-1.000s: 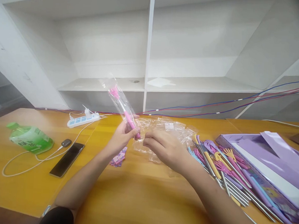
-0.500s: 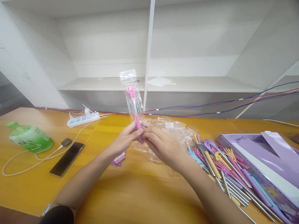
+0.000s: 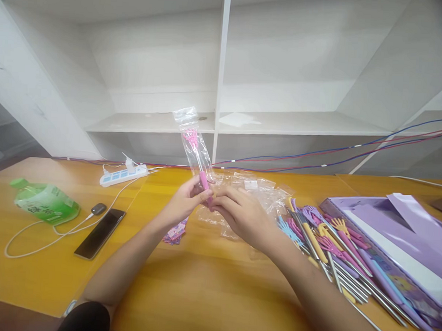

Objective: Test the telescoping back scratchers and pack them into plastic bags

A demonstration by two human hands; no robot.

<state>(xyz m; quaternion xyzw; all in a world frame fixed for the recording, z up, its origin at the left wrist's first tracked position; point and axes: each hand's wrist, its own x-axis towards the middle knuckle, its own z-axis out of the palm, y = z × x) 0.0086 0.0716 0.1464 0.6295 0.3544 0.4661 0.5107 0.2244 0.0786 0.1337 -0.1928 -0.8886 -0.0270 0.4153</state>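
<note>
From my remote station I record one pink back scratcher [image 3: 206,181] at the centre of the frame, tilted with its hand-shaped head up and to the left. Its head and shaft sit inside a clear plastic sleeve [image 3: 185,116], whose top extends past the head.

Left hand [image 3: 189,196]: fingers closed around the handle, thumb across its front. Right hand [image 3: 243,211]: fingers curled at the handle's lower end; whether they pinch the film or merely rest there, I cannot tell.

Progress, in my judgement: this piece is largely sleeved. The fingers hide the sleeve's lower end, so I cannot certify it as sealed. Outstanding: a heap of unsleeved back scratchers [image 3: 335,245], right of frame, against a purple box [image 3: 333,203]. Loose clear sleeves [image 3: 267,200] lie on the table [image 3: 214,288] behind the right hand, seemingly flat and unfilled. Small printed cards [image 3: 175,231] lie just below the left wrist; I see none in the held sleeve.
</note>
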